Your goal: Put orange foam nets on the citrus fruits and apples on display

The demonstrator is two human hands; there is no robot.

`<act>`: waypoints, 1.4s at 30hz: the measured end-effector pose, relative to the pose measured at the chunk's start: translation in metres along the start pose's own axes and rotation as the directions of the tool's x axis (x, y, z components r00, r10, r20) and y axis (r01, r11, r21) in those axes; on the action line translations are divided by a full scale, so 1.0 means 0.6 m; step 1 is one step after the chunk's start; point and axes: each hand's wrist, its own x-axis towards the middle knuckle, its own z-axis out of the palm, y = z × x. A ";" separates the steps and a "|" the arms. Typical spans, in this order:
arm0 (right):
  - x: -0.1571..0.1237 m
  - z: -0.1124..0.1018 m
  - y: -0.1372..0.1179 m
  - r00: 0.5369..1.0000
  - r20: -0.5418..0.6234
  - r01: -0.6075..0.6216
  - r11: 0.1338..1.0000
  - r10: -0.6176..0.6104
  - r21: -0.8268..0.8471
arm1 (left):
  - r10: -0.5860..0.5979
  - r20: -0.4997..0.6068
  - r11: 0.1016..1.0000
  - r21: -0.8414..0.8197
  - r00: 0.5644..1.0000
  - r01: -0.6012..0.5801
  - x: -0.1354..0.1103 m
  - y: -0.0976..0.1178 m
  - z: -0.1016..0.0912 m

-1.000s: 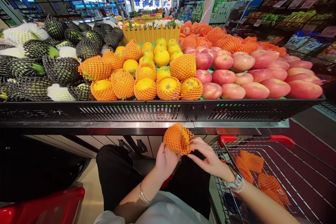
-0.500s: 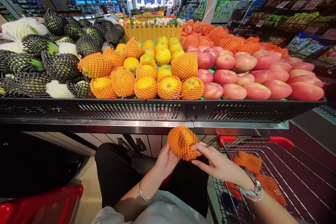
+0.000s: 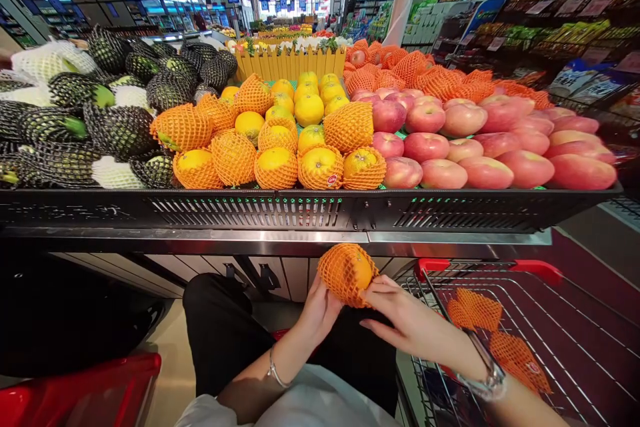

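Note:
An orange [image 3: 363,272] half covered by an orange foam net sleeve [image 3: 340,273] sits between both my hands, just below the steel edge of the fruit stand. My left hand [image 3: 317,310] cups the netted fruit from underneath, fingers curled round it. My right hand [image 3: 400,313] pinches the net's rim at the fruit's right side. On the stand above lie oranges [image 3: 320,167], some bare and some in orange nets.
The black display tray [image 3: 250,210] also holds dark-netted green fruit [image 3: 117,130] on the left and pink apples [image 3: 443,173] on the right. A wire shopping cart [image 3: 550,327] with loose orange nets [image 3: 517,353] stands to my right. A red basket [image 3: 85,393] lies lower left.
The net has slid further over the orange, which now shows only at the right. My right hand has shifted up to the net's edge.

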 end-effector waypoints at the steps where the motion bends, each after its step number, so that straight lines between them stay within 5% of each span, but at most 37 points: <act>1: -0.002 0.005 -0.005 0.996 -0.079 0.032 0.997 -0.038 -0.069 | 0.016 -0.009 1.000 0.001 1.000 -0.016 0.000 0.000 0.001; 6: -0.004 0.018 -0.011 0.882 -0.432 0.064 0.956 -0.189 -0.287 | 0.084 -0.032 0.996 0.022 0.996 -0.084 -0.006 0.015 0.008; 12: 0.006 0.013 0.016 0.911 -0.337 0.156 0.955 -0.238 -0.254 | 0.110 0.076 0.980 0.155 0.991 -0.120 -0.028 0.037 0.018; 19: -0.001 0.021 0.036 0.908 -0.393 0.125 0.990 -0.143 -0.072 | 0.098 0.072 0.986 0.126 0.993 -0.107 -0.029 0.030 0.020; 22: -0.002 0.041 0.042 0.877 -0.475 0.074 0.997 -0.073 -0.017 | 0.095 0.042 0.991 0.094 0.995 -0.098 -0.027 0.041 0.020; 25: 0.005 0.068 0.047 0.835 -0.535 0.023 0.963 0.130 0.270 | 0.121 0.041 0.989 0.077 0.992 -0.123 -0.028 0.054 0.021; 28: 0.014 0.094 0.047 0.843 -0.408 -0.023 0.780 0.352 0.625 | 0.134 0.049 0.985 0.102 0.990 -0.138 -0.031 0.057 0.024; 31: 0.019 0.120 0.046 0.842 -0.306 -0.084 0.669 0.443 0.738 | 0.134 -0.006 0.986 0.098 0.991 -0.132 -0.032 0.042 0.029; 37: 0.014 0.163 0.045 0.668 -0.475 -0.111 0.708 0.573 0.698 | 0.020 -0.070 1.000 0.017 0.997 -0.019 -0.031 0.004 0.039; 42: 0.004 0.173 0.052 0.573 -0.592 -0.091 0.762 0.567 0.641 | 0.022 0.019 0.991 0.129 1.000 -0.024 -0.049 0.024 0.051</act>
